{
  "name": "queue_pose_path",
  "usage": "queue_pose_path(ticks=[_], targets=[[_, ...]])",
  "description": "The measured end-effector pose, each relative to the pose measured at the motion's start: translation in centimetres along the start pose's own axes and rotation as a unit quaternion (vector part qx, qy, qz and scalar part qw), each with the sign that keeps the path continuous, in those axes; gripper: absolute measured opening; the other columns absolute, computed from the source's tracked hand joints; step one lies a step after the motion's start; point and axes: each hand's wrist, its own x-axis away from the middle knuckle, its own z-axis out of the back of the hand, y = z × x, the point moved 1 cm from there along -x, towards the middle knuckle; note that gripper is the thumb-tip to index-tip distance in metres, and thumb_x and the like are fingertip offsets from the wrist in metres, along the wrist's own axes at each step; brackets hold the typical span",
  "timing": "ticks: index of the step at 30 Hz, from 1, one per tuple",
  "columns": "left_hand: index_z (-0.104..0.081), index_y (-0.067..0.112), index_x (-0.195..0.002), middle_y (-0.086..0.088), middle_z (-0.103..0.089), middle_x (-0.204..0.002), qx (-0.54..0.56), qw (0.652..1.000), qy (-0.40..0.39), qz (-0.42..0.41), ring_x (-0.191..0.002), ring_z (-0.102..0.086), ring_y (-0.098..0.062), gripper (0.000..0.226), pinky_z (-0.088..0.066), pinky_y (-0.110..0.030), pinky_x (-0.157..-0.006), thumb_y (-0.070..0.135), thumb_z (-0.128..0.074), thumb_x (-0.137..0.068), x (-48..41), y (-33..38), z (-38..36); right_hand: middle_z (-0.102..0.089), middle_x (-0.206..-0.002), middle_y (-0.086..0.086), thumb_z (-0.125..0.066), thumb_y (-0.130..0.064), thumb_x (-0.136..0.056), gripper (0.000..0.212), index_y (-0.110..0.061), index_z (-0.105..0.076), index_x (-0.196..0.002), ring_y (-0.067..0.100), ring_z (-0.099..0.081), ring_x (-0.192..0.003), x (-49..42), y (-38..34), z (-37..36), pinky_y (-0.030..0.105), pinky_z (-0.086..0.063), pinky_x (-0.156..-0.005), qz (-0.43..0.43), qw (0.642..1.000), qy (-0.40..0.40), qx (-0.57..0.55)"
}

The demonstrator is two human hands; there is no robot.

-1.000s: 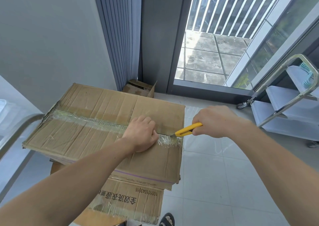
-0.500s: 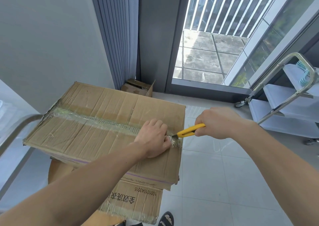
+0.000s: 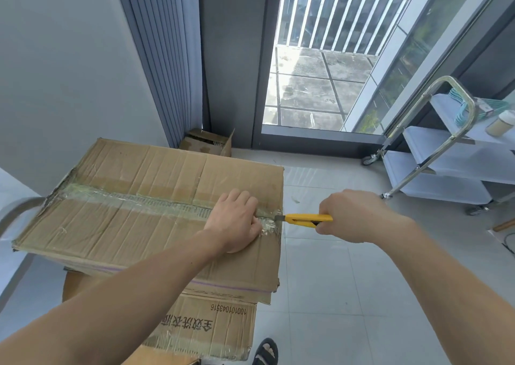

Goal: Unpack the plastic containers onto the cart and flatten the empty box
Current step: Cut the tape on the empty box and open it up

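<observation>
Box [image 3: 145,225], knife [image 3: 308,219] tip at its right edge, open floor [image 3: 348,286] beyond.

Taped cardboard box [image 3: 133,233] was closed; I could not see its contents. Left hand [image 3: 237,219] had fingertips tucked under, so its grip on the tape [image 3: 139,201] was unclear. Right hand [image 3: 354,217] covered the rear of the yellow utility knife [image 3: 303,218]; blade tip too small to resolve. Cart [image 3: 451,169] ran off the right edge.

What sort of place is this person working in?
Likely a service corner indoors, perhaps in a flat or hotel. A glass door gives onto a railed balcony, the floor is tiled, and a wheeled shelved cart stands near the taped cardboard box.
</observation>
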Motion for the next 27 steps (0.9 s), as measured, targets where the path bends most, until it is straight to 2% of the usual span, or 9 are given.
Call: queue_pose_path(ticks=[3,6,9,11,14,17,22,27], targets=[[-0.054,0.019,-0.111,0.0,-0.051,-0.113,0.028,0.999,0.021,-0.031,-0.106,-0.047,-0.024,0.031,-0.04,-0.034,-0.092,0.033,-0.039,-0.088,0.0,-0.2,0.0,-0.055,-0.077,-0.004,-0.047,-0.04,-0.094,0.024,-0.02,-0.06,-0.091,0.018,-0.052,-0.069,1.0,-1.1,-1.1,0.028,-0.031,-0.052,-0.024,0.999,-0.016,-0.029],[-0.047,0.019,-0.138,0.002,-0.044,-0.145,0.054,0.996,0.007,-0.066,-0.135,-0.036,-0.021,0.063,-0.033,-0.035,-0.109,0.04,-0.021,-0.085,-0.2,-0.5,0.4,-0.055,-0.08,0.001,-0.046,-0.032,-0.095,0.019,-0.014,-0.051,-0.092,0.018,-0.048,-0.06,2.0,-2.7,-2.3,0.028,-0.037,-0.053,-0.054,0.984,-0.078,-0.15],[-0.031,0.019,-0.153,0.004,-0.025,-0.162,0.052,0.995,-0.028,-0.084,-0.151,-0.015,-0.016,0.067,-0.018,-0.035,-0.121,0.042,-0.018,-0.092,-0.7,-1.4,0.5,-0.056,-0.08,0.005,-0.044,-0.023,-0.096,0.016,-0.009,-0.05,-0.102,0.018,-0.046,-0.056,3.2,-3.8,-3.2,0.024,-0.04,-0.05,-0.122,0.917,-0.098,-0.367],[-0.022,0.019,-0.157,0.005,-0.014,-0.166,0.044,0.993,-0.048,-0.1,-0.153,-0.003,-0.014,0.062,-0.009,-0.034,-0.124,0.041,-0.025,-0.1,-1.2,-2.0,0.6,-0.055,-0.077,0.006,-0.042,-0.019,-0.097,0.016,-0.01,-0.051,-0.106,0.016,-0.044,-0.051,3.9,-4.6,-3.4,0.022,-0.038,-0.045,-0.155,0.878,-0.077,-0.445],[-0.011,0.022,-0.16,0.007,0.0,-0.167,0.031,0.986,-0.074,-0.144,-0.153,0.008,-0.011,0.061,0.0,-0.033,-0.124,0.039,-0.027,-0.104,-1.8,-2.3,0.8,-0.057,-0.077,0.006,-0.04,-0.022,-0.1,0.019,-0.009,-0.053,-0.106,0.016,-0.047,-0.053,4.3,-6.1,-3.7,0.023,-0.041,-0.047,-0.18,0.869,-0.02,-0.461],[-0.007,0.028,-0.16,0.009,0.006,-0.167,0.021,0.975,-0.097,-0.198,-0.153,0.012,-0.011,0.06,0.002,-0.035,-0.125,0.035,-0.027,-0.104,-3.1,-2.4,1.1,-0.058,-0.075,0.009,-0.04,-0.019,-0.099,0.02,-0.004,-0.053,-0.103,0.018,-0.049,-0.052,3.7,-7.4,-3.8,0.026,-0.042,-0.048,-0.205,0.859,0.012,-0.47],[-0.004,0.031,-0.159,0.008,0.006,-0.167,-0.004,0.967,-0.125,-0.22,-0.153,0.011,-0.015,0.06,0.0,-0.039,-0.125,0.033,-0.027,-0.104,-4.5,-3.0,1.3,-0.056,-0.074,0.009,-0.04,-0.017,-0.097,0.019,-0.003,-0.052,-0.097,0.023,-0.047,-0.055,2.7,-8.7,-3.8,0.029,-0.041,-0.052,-0.226,0.856,0.015,-0.465],[-0.008,0.036,-0.158,0.006,0.0,-0.168,-0.012,0.967,-0.115,-0.225,-0.154,0.006,-0.019,0.057,0.001,-0.04,-0.123,0.035,-0.025,-0.104,-4.4,-3.0,1.2,-0.051,-0.072,0.007,-0.038,-0.018,-0.096,0.015,-0.012,-0.046,-0.084,0.025,-0.043,-0.058,1.7,-9.0,-3.9,0.034,-0.04,-0.059,-0.232,0.864,0.013,-0.446]])
